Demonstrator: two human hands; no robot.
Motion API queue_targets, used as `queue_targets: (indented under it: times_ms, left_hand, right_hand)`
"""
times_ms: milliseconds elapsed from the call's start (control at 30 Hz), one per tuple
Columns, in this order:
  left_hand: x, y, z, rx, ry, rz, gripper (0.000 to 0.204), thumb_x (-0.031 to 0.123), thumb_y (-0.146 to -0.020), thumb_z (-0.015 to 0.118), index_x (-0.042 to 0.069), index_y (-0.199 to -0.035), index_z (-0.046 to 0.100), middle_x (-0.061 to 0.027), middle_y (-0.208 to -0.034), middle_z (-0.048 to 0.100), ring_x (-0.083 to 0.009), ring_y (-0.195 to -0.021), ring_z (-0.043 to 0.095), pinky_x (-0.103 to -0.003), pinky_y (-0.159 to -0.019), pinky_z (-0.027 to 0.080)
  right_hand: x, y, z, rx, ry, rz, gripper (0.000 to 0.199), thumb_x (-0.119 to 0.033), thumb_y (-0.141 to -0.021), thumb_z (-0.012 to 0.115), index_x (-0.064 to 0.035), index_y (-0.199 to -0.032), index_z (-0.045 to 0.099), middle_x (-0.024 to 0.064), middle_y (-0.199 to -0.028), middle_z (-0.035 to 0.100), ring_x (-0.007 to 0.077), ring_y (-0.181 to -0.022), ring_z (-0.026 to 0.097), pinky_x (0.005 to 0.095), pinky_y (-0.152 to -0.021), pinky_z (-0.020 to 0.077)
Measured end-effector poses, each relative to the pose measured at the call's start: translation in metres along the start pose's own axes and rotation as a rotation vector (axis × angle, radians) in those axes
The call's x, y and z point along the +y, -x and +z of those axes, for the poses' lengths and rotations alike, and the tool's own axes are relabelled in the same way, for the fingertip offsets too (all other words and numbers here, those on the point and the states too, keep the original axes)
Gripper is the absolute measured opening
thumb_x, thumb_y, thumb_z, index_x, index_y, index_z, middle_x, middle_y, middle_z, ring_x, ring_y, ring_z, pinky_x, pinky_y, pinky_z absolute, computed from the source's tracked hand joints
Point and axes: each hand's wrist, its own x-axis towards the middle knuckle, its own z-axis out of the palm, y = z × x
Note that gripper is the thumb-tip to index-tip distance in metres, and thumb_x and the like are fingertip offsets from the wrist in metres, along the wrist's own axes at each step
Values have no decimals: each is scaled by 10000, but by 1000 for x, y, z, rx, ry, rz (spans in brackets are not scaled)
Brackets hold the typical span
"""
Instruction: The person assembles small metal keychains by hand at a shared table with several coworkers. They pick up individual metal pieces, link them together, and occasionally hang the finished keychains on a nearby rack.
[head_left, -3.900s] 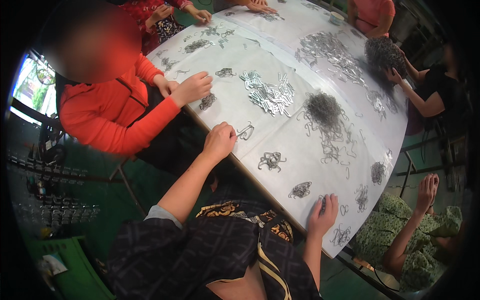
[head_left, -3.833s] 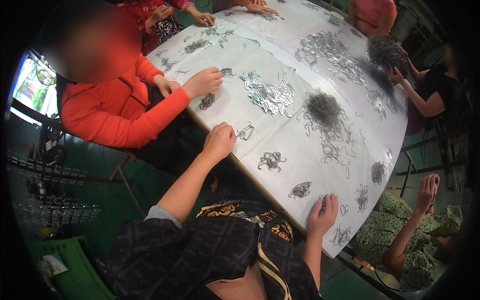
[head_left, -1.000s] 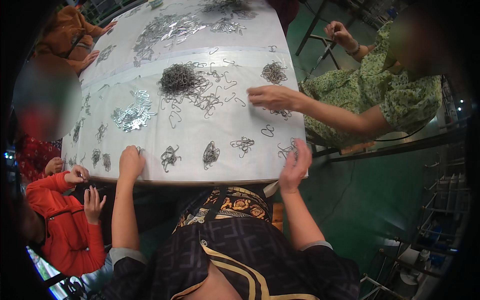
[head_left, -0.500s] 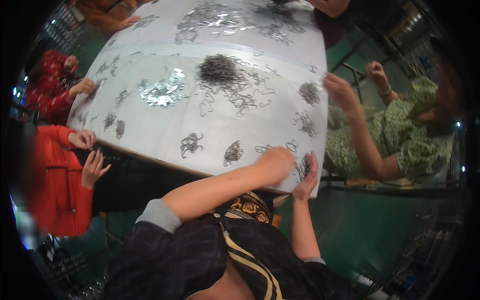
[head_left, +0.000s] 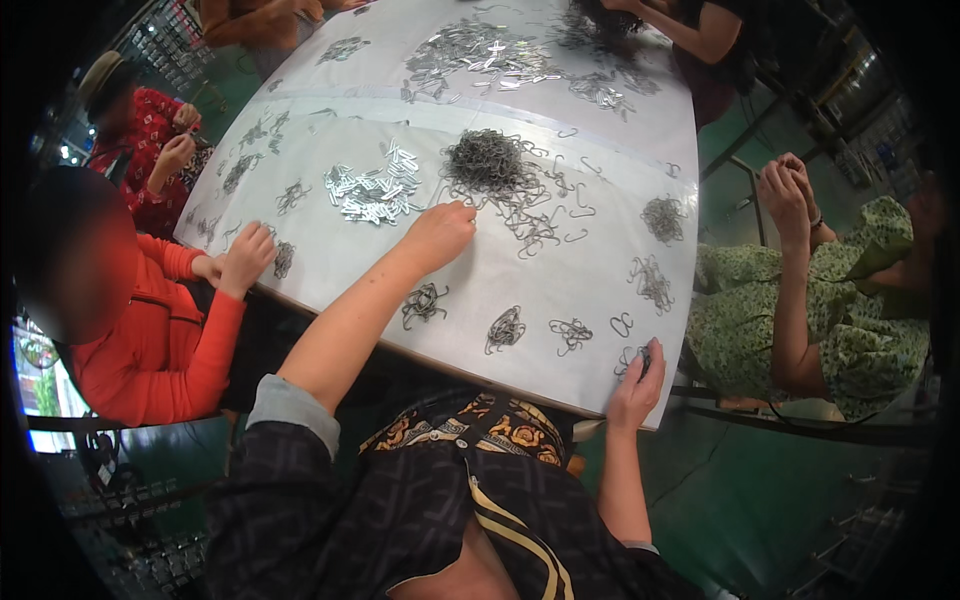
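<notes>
My left hand (head_left: 440, 236) reaches across the table. Its curled fingertips are at the lower left edge of a dense pile of grey wire hooks (head_left: 487, 160); anything pinched in them is too small or hidden to make out. To its left lie shiny flat metal pieces (head_left: 372, 190). By the near right corner, my right hand (head_left: 634, 392) curls its thumb and fingers around a few dark wire hooks, with more beside the thumb. Small hook bunches lie along my edge: one bunch (head_left: 425, 305), a second bunch (head_left: 505, 329) and a looser third bunch (head_left: 571, 335).
A white-covered table (head_left: 330, 270) extends away from me, with more metal pieces (head_left: 490, 55) at its far end. A person in red (head_left: 165, 330) sits on the left, another in patterned green (head_left: 810, 310) on the right. Others work at the far sides. Hook bunches (head_left: 663, 218) line the right edge.
My left hand has moved from beside my right hand, forward and left to the hook pile. My right hand's fingers have curled in. The person on the right has lifted a hand off the table.
</notes>
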Motion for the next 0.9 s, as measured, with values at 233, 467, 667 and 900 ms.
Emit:
queue_targets:
  times_ms: [233, 467, 667, 900]
  left_hand:
    - [-6, -6, 7, -119, -142, 136, 49, 50, -721, 591, 29, -693, 626, -90, -859, 611, -251, -879, 606, -351, -741, 532]
    - [-13, -8, 9, 145, 24, -23, 60, 48, -716, 614, 34, -773, 604, -94, -845, 584, -272, -858, 589, -381, -734, 510]
    - [75, -21, -11, 397, 494, 30, 120, 35, -713, 667, 45, -793, 578, -107, -813, 563, -293, -815, 573, -388, -716, 491]
    - [207, -26, 24, 284, 758, 243, 99, 62, -732, 646, 36, -825, 623, -116, -843, 587, -293, -842, 590, -383, -744, 502]
  right_hand:
    - [-4, -1, 2, 16, 144, -86, 397, -104, -865, 607, 20, -1237, 549, 227, -1242, 578, 394, -1240, 488, 488, -1104, 300]
    - [4, 4, 2, 30, 193, -151, 245, -56, -816, 652, -26, -1059, 660, 164, -1191, 624, 362, -1232, 512, 497, -1098, 320]
    - [4, 9, 1, 64, 179, -154, 263, -19, -816, 603, -4, -1076, 637, 180, -1176, 622, 377, -1208, 522, 503, -1097, 314]
    - [5, 13, 1, 58, -25, -95, 354, -81, -893, 478, 45, -1215, 555, 232, -1203, 588, 411, -1222, 488, 506, -1103, 284]
